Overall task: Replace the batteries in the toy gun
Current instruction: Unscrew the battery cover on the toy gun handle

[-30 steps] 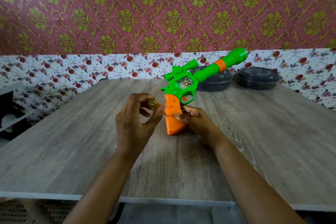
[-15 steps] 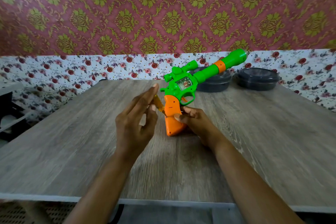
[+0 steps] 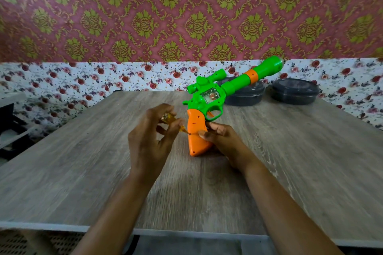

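The green toy gun (image 3: pixel 215 97) with an orange grip (image 3: pixel 196 130) stands on its grip on the wooden table (image 3: pixel 290 161), barrel pointing up to the right. My right hand (image 3: pixel 221 141) grips the orange grip from the right, thumb on its side. My left hand (image 3: pixel 151 136) holds a small yellow-handled screwdriver (image 3: pixel 172 121) in its fingers. The screwdriver's tip touches the left side of the grip at a screw. No batteries are in sight.
Two dark round lidded containers (image 3: pixel 244 94) (image 3: pixel 295 92) sit at the table's far edge behind the gun. The table's near edge (image 3: pixel 186 232) runs below my forearms. A dark shelf (image 3: pixel 10 122) stands left of the table.
My left hand's fingers have curled back round the screwdriver after being stretched out half a second ago, rolling its handle. The gun and my right hand have stayed in place.
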Demonstrator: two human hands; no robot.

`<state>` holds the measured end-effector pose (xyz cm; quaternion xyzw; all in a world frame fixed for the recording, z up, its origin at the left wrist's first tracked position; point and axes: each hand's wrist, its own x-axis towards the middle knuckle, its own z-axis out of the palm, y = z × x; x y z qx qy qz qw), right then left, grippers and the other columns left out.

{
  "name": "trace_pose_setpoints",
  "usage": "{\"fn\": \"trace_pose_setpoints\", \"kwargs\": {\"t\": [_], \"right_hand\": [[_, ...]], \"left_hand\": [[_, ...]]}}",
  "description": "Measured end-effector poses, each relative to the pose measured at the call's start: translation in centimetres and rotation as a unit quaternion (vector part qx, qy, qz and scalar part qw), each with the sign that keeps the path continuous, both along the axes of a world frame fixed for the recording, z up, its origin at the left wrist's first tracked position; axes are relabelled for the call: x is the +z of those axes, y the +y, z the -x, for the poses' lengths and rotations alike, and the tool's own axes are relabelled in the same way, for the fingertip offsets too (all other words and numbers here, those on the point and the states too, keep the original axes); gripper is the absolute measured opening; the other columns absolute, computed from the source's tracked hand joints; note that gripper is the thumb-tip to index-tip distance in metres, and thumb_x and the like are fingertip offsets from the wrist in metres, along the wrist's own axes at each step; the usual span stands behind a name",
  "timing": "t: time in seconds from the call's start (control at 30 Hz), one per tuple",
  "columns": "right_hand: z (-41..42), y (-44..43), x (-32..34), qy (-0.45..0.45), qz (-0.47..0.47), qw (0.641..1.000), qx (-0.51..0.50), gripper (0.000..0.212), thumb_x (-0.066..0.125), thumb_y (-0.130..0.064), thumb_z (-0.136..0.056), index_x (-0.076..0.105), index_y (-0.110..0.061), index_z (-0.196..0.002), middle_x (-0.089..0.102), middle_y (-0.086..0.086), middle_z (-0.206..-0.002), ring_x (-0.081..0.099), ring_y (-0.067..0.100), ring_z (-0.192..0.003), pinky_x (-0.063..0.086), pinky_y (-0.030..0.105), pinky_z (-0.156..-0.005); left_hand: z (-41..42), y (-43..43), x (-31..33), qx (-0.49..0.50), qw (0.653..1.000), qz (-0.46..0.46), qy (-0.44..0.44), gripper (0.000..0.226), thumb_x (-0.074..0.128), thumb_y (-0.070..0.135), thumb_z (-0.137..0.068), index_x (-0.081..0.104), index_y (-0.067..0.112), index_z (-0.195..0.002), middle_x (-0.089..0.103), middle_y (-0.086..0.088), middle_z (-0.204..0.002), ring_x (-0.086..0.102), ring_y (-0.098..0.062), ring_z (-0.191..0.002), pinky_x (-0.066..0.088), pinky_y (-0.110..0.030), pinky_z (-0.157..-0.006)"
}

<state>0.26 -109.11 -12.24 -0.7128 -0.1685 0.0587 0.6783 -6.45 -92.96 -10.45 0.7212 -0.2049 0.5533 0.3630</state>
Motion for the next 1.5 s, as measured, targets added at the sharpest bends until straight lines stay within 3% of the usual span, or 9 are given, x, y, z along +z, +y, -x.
{"fn": "trace_pose_setpoints", "kwargs": {"t": [0.3,0.43,0.6,0.73,0.87,1.0,1.1,1.33,1.5], "right_hand": [[0.14,-0.02,0.11,0.006,0.000,1.000,-0.003,0.034,0.054,-0.007,-0.091,0.056,-0.011,-0.124,0.064,0.003,-0.109,0.061,0.006,-0.092,0.049,0.033,-0.092],[0.07,-0.07,0.04,0.002,0.015,1.000,-0.008,0.035,0.055,-0.009,-0.090,0.056,-0.011,-0.125,0.065,0.003,-0.110,0.061,0.012,-0.100,0.049,0.037,-0.095],[0.15,-0.10,0.01,0.005,-0.003,1.000,-0.001,0.034,0.054,-0.005,-0.091,0.056,-0.009,-0.124,0.066,0.001,-0.102,0.063,0.000,-0.082,0.054,0.020,-0.077],[0.19,-0.09,0.14,0.003,-0.004,1.000,0.001,0.034,0.052,-0.004,-0.091,0.055,-0.007,-0.125,0.064,0.004,-0.105,0.061,-0.002,-0.080,0.053,0.017,-0.074],[0.31,-0.08,0.17,0.004,-0.009,1.000,0.004,0.034,0.052,-0.004,-0.091,0.055,-0.007,-0.125,0.063,0.004,-0.105,0.061,-0.005,-0.076,0.052,0.014,-0.070],[0.24,-0.18,0.24,0.002,0.004,1.000,0.001,0.034,0.053,-0.008,-0.091,0.055,-0.011,-0.125,0.064,0.001,-0.108,0.063,0.006,-0.093,0.051,0.019,-0.080],[0.16,-0.14,0.14,-0.002,0.010,1.000,0.000,0.035,0.054,-0.009,-0.091,0.055,-0.011,-0.126,0.064,0.002,-0.110,0.061,0.003,-0.091,0.050,0.017,-0.081],[0.06,-0.09,-0.01,0.002,-0.007,1.000,0.002,0.034,0.054,-0.005,-0.091,0.056,-0.008,-0.124,0.064,0.004,-0.109,0.061,0.003,-0.087,0.051,0.021,-0.084],[-0.04,-0.05,-0.05,0.003,-0.004,1.000,-0.001,0.034,0.054,-0.005,-0.090,0.056,-0.008,-0.124,0.064,0.005,-0.110,0.062,0.006,-0.090,0.050,0.025,-0.087]], "left_hand": [[0.23,-0.08,0.34,0.014,0.998,-0.055,-0.023,0.037,0.048,0.007,-0.090,0.050,0.014,-0.126,0.060,0.002,-0.110,0.061,-0.008,-0.087,0.048,-0.015,-0.074],[0.03,0.03,0.19,0.007,0.999,-0.043,-0.021,0.032,0.058,0.013,-0.088,0.055,0.013,-0.120,0.059,0.001,-0.099,0.058,-0.006,-0.078,0.047,-0.008,-0.070],[0.14,0.06,0.11,-0.028,0.999,0.038,-0.001,0.028,0.068,0.022,-0.079,0.048,0.017,-0.098,0.059,0.003,-0.094,0.061,-0.002,-0.077,0.051,-0.014,-0.064],[0.15,-0.19,0.04,-0.029,0.999,0.025,0.004,0.037,0.066,0.023,-0.081,0.043,0.016,-0.109,0.063,-0.003,-0.093,0.063,-0.003,-0.081,0.050,-0.009,-0.068],[0.15,0.03,0.24,-0.008,1.000,-0.019,-0.007,0.027,0.058,0.022,-0.088,0.052,0.017,-0.115,0.062,-0.002,-0.100,0.061,-0.001,-0.087,0.049,-0.008,-0.074],[0.29,-0.16,0.20,0.004,0.999,-0.045,-0.020,0.034,0.049,0.013,-0.090,0.050,0.014,-0.124,0.062,-0.001,-0.108,0.060,-0.002,-0.093,0.048,-0.008,-0.079],[0.21,-0.07,0.16,0.008,0.999,-0.044,-0.025,0.034,0.054,0.012,-0.089,0.051,0.014,-0.123,0.062,0.000,-0.105,0.060,-0.002,-0.089,0.047,-0.006,-0.077],[0.11,-0.13,0.03,-0.028,0.999,0.021,-0.015,0.028,0.068,0.021,-0.080,0.046,0.015,-0.097,0.061,-0.002,-0.091,0.061,-0.007,-0.074,0.050,-0.014,-0.065],[0.04,-0.14,-0.12,-0.014,1.000,-0.017,-0.001,0.033,0.062,0.019,-0.085,0.043,0.015,-0.112,0.066,-0.004,-0.096,0.063,-0.006,-0.083,0.051,-0.010,-0.070]]}}
